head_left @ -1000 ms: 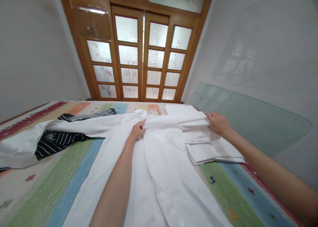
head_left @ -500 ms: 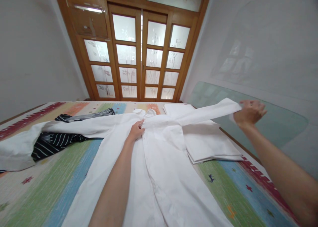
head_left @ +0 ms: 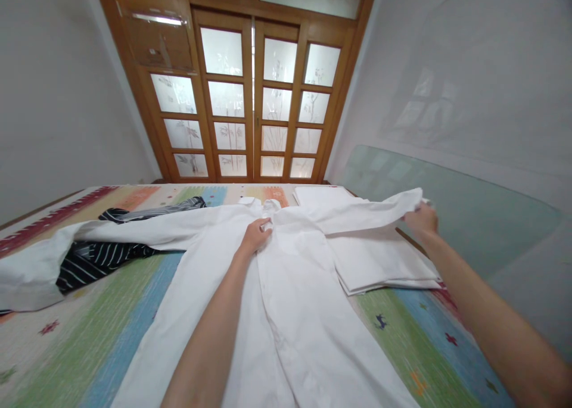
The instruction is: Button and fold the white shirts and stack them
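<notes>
A long white coat [head_left: 299, 289] lies spread front side up, its collar at the far end. Its left-hand sleeve stretches out to the left over a black striped cloth [head_left: 102, 265]. My left hand [head_left: 256, 235] is closed on the coat's front edge just below the collar. At the right, my right hand [head_left: 420, 217] grips the cuff end of the other sleeve [head_left: 370, 214] and holds it raised, above a stack of folded white cloth [head_left: 384, 259].
Beneath everything is a multicoloured striped cover [head_left: 129, 301] with small woven figures. A pale green glass-like panel [head_left: 447, 211] leans against the right wall. Wooden doors with frosted panes [head_left: 226, 98] stand beyond the far edge.
My right hand has moved left and slightly down with the sleeve end, and the sleeve is slacker. My left hand has shifted slightly right at the coat front.
</notes>
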Demonstrator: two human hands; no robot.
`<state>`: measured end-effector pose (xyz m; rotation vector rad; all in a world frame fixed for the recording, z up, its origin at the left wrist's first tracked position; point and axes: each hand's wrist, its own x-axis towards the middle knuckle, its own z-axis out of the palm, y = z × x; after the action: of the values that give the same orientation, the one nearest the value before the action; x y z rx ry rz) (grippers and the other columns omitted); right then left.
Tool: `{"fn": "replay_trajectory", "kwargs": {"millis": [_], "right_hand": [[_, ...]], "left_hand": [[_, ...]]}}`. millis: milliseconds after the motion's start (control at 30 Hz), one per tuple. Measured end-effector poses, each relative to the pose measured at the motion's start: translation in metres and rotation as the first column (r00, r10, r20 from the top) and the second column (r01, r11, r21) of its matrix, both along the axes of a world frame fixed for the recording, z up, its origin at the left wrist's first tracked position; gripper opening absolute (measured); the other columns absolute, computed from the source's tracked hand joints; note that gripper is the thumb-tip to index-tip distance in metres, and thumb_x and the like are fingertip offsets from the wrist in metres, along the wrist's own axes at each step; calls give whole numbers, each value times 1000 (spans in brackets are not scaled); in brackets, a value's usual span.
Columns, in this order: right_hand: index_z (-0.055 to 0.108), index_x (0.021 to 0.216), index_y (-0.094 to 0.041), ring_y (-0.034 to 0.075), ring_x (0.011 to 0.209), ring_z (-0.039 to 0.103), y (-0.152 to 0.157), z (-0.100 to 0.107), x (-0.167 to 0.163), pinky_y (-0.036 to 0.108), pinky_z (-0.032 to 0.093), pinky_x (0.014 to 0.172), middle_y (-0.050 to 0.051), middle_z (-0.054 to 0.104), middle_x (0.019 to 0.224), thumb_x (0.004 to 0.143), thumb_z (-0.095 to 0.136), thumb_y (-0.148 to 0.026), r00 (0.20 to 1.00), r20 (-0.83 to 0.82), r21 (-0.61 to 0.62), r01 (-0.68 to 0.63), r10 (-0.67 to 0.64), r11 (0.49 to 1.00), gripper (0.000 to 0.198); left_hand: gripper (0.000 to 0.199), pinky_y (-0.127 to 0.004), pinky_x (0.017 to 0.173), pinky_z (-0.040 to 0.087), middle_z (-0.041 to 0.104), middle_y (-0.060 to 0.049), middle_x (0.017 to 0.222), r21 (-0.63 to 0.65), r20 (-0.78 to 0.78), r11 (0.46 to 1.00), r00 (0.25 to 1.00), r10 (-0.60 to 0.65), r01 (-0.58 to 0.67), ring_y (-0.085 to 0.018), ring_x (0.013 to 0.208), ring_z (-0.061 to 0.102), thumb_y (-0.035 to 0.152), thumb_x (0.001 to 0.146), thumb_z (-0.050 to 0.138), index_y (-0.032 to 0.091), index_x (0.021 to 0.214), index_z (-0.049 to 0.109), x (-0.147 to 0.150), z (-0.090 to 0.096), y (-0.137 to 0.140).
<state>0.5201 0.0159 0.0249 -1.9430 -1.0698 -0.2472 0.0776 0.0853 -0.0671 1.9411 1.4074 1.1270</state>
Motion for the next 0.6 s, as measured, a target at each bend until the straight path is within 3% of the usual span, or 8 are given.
{"fn": "replay_trajectory", "kwargs": {"millis": [100, 167, 233, 300, 367, 400, 467, 600], "right_hand": [[55, 126, -1, 32, 131, 46, 6, -3, -16, 41, 40, 103, 29, 46, 139, 67, 49, -5, 913, 384, -118, -96, 135, 988, 59], [56, 127, -3, 30, 143, 26, 9, -10, -23, 45, 29, 112, 24, 34, 151, 68, 46, -4, 751, 572, -226, -242, 329, 944, 60], [65, 116, -10, 28, 144, 25, 11, -22, -28, 47, 26, 114, 16, 39, 151, 65, 46, -5, 553, 604, -442, -367, 574, 818, 55], [71, 107, -18, 27, 135, 42, 12, -35, -32, 43, 34, 109, 10, 54, 140, 62, 48, -6, 429, 453, -682, -398, 782, 613, 52], [75, 99, -20, 25, 117, 59, 13, -43, -35, 37, 44, 98, 9, 69, 119, 62, 51, -10, 469, 280, -823, -333, 838, 461, 45], [76, 93, -20, 25, 107, 64, 13, -43, -37, 35, 48, 91, 10, 73, 108, 65, 52, -13, 532, 249, -852, -277, 809, 444, 38], [76, 81, -18, 27, 96, 68, 12, -39, -39, 33, 49, 81, 13, 75, 93, 71, 53, -21, 656, 303, -850, -142, 691, 507, 25], [75, 81, -15, 30, 92, 67, 16, -26, -40, 34, 48, 73, 18, 73, 93, 83, 49, -35, 841, 409, -686, 27, 354, 727, 33]], "left_hand": [[53, -26, 78, 49, 69, -9, 115, 0, 27, 1000, 1000, -10, 10, -13, 73, 60, 11, 69, 59, 14, 122, 66, 5, -1, -3], [55, -24, 74, 49, 72, -7, 106, -21, 64, 1000, 998, -9, 10, -12, 68, 59, 10, 68, 59, 14, 122, 66, 5, -2, -4], [55, -23, 70, 48, 73, -5, 90, -49, 97, 999, 995, 1, 4, -11, 63, 56, 11, 68, 59, 13, 122, 66, 4, -3, -4], [54, -22, 68, 46, 70, -2, 77, -72, 113, 997, 993, 12, -4, -11, 59, 53, 11, 67, 59, 12, 121, 66, 3, -4, -5], [53, -22, 66, 45, 67, 0, 69, -87, 116, 996, 993, 18, -8, -10, 56, 50, 11, 67, 59, 11, 119, 67, 3, -4, -5], [52, -22, 65, 45, 66, 1, 67, -94, 117, 996, 993, 20, -9, -10, 55, 49, 11, 67, 60, 11, 119, 67, 3, -4, -5], [52, -21, 64, 44, 63, 2, 63, -102, 125, 995, 992, 23, -11, -10, 53, 47, 11, 66, 60, 11, 118, 68, 4, -4, -5], [53, -21, 61, 43, 60, 4, 58, -120, 154, 993, 988, 31, -13, -9, 50, 47, 10, 66, 58, 11, 118, 68, 3, -5, -4]]}}
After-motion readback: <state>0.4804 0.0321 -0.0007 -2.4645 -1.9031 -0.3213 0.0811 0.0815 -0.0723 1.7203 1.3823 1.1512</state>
